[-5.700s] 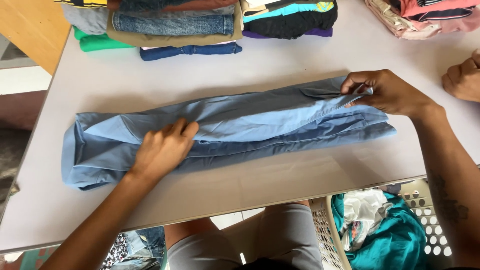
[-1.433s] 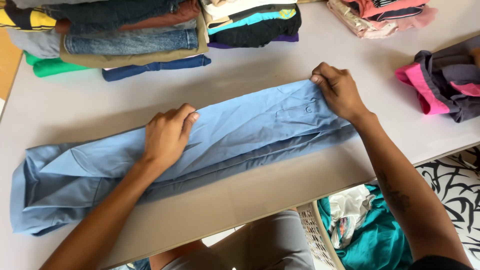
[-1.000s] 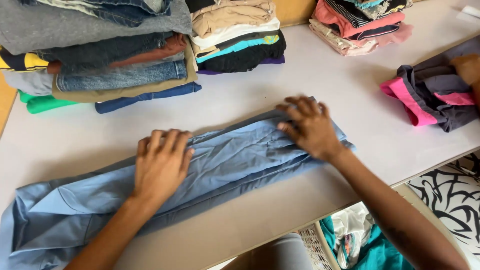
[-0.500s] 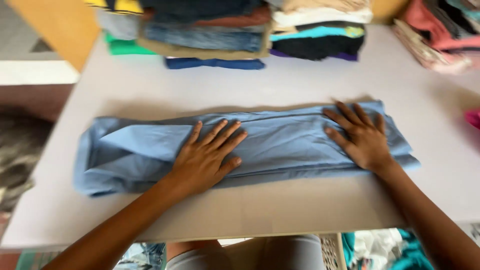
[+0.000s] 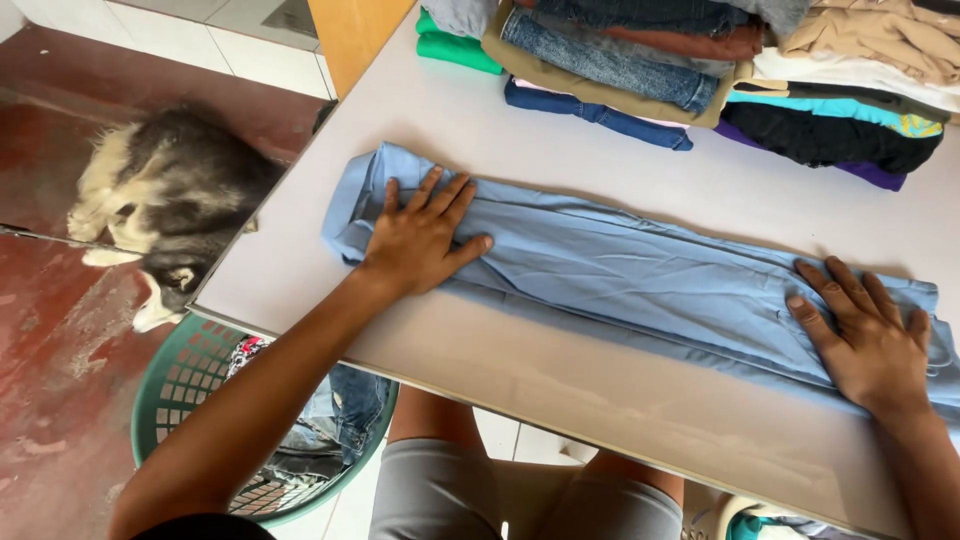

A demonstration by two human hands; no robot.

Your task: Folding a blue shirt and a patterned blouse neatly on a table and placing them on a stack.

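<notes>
Lying lengthwise across the table (image 5: 560, 370) is a folded light-blue garment (image 5: 640, 285), and both hands are pressing flat on it. The left hand (image 5: 420, 240) is resting spread-fingered near the garment's left end; the right hand (image 5: 868, 335) is spreading over its right end. Beyond the garment, stacks of folded clothes (image 5: 690, 70) are sitting.

Pale grey table (image 5: 620, 400), light blue folded trousers (image 5: 640, 280), stacked folded clothes (image 5: 700, 70)

Folded trousers (image 5: 640, 280) across table (image 5: 520, 370), clothes stacks (image 5: 700, 70) behind, laundry basket (image 5: 190, 390) below left edge
</notes>
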